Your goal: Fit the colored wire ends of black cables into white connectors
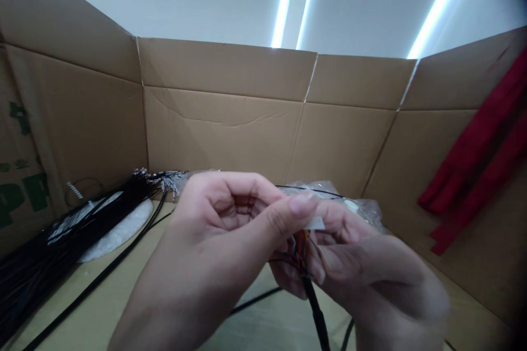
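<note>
Both hands meet near the middle of the view. A small white connector (pixel 314 223) shows between them, pinched by the thumb and fingers of my left hand (pixel 230 236). Thin coloured wires (pixel 302 247) run down from it into a black cable (pixel 316 307). My right hand (pixel 362 269) is closed around the wires, its thumb pressed close to where they leave the cable's black jacket. The fingers partly hide the connector and the wire ends.
A thick bundle of black cables (pixel 61 252) lies at the left on a white round piece (pixel 119 230). Clear plastic bags (pixel 368 211) lie behind my hands. Cardboard walls (pixel 222 131) surround the table (pixel 255 329). Red cloth strips (pixel 473 153) hang at the right.
</note>
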The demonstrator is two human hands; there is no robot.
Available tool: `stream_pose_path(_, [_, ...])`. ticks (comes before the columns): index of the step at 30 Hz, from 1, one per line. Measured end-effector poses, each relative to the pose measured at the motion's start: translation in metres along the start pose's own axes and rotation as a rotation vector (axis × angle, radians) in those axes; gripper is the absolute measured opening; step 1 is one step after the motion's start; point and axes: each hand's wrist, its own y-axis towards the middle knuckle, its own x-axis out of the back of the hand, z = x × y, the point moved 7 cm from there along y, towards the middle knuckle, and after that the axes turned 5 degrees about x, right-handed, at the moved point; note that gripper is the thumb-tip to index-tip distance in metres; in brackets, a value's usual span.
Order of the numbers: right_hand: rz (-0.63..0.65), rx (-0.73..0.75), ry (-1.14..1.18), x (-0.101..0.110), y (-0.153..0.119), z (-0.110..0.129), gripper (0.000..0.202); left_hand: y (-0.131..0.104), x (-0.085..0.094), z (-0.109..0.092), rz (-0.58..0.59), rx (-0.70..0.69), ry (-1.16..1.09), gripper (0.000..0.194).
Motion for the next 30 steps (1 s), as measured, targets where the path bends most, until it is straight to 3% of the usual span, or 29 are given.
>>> stream_pose_path(6, [-0.022, 0.001, -0.033, 0.003, -0.001, -0.001, 0.011, -0.002, 0.003, 0.002, -0.045, 0.003, 0.014, 0.026])
stream_pose_path(13, [-0.013, -0.002, -0.039, 0.0, 0.0, -0.001, 0.012, -0.005, 0.002, 0.004, -0.034, 0.008, -0.056, 0.019])
stream_pose_path(17, [-0.082, 0.044, -0.134, 0.0, -0.003, 0.003, 0.011, -0.005, 0.0, 0.006, 0.005, 0.02, -0.079, 0.015])
stream_pose_path(24, [-0.147, 0.054, -0.339, -0.005, -0.004, 0.011, 0.025, -0.007, 0.006, -0.003, -0.139, -0.183, 0.099, 0.02])
stream_pose_path(30, [-0.223, 0.06, -0.306, -0.008, -0.005, 0.009, 0.019, -0.008, 0.005, -0.01, -0.166, -0.22, 0.147, 0.018])
